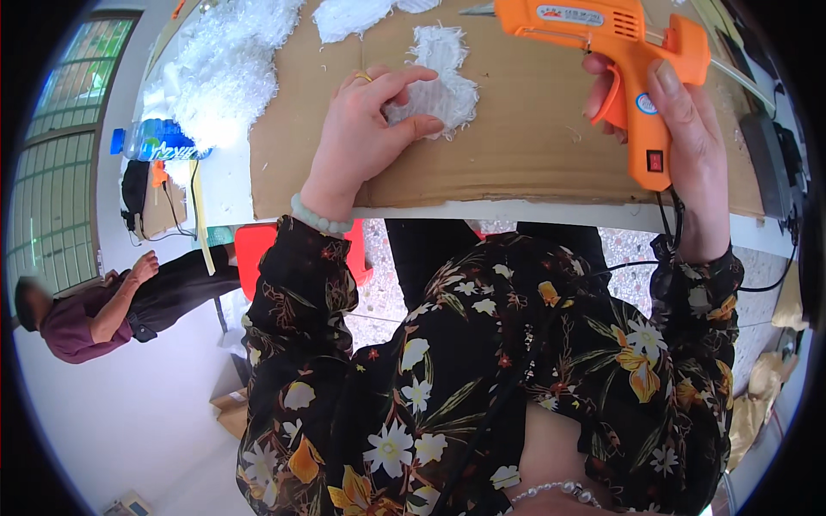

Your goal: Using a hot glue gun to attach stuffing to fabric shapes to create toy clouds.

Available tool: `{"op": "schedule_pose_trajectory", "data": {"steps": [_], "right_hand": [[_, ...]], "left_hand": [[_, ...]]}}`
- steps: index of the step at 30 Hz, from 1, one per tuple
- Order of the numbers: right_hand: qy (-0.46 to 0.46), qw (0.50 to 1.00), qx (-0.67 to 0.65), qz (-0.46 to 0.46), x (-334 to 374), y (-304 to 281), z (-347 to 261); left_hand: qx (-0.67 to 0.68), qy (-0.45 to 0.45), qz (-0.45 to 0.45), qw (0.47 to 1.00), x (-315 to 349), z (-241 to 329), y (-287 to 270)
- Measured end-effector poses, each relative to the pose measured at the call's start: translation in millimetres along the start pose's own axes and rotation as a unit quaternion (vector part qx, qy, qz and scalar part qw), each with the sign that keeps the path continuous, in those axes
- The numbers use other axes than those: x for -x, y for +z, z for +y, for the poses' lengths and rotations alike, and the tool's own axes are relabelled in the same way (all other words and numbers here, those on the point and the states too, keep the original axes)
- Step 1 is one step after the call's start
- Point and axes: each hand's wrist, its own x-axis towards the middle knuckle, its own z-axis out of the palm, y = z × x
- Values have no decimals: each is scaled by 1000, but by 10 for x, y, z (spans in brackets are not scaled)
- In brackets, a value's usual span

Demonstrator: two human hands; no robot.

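Observation:
An orange hot glue gun (pixel 619 52) is gripped by its handle in my right hand (pixel 693 129), fingers round the trigger side and thumb along the back. Its metal nozzle points left, above the cardboard. Over a small white frayed fabric piece (pixel 452 90) on the cardboard rests my left hand (pixel 361 120). The thumb and index finger there are spread apart, reaching the fabric's left side; the other fingers are partly hidden. A glue stick (pixel 747 86) juts from the gun's rear.
Brown cardboard (pixel 516 168) covers the table. White shredded strands (pixel 228 73) pile up at left beside a blue-labelled bottle (pixel 163 140). More white fabric (pixel 348 17) lies farther back. A black cord (pixel 667 215) hangs from the gun. Another person (pixel 95 318) is at far left, near a red stool (pixel 256 258).

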Motion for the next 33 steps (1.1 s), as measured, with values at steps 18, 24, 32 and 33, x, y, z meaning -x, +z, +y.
{"op": "schedule_pose_trajectory", "data": {"steps": [18, 24, 32, 33], "right_hand": [[-115, 973, 191, 55, 86, -201, 181], [-91, 983, 156, 29, 56, -130, 196], [22, 976, 215, -29, 135, -235, 121], [16, 975, 221, -28, 143, -205, 107]], "left_hand": [[16, -77, 117, 990, -140, 15, 105], [-79, -137, 49, 986, -209, -59, 162], [254, -168, 40, 951, -248, -423, 70], [250, -166, 42, 953, -276, -459, 10]]}}
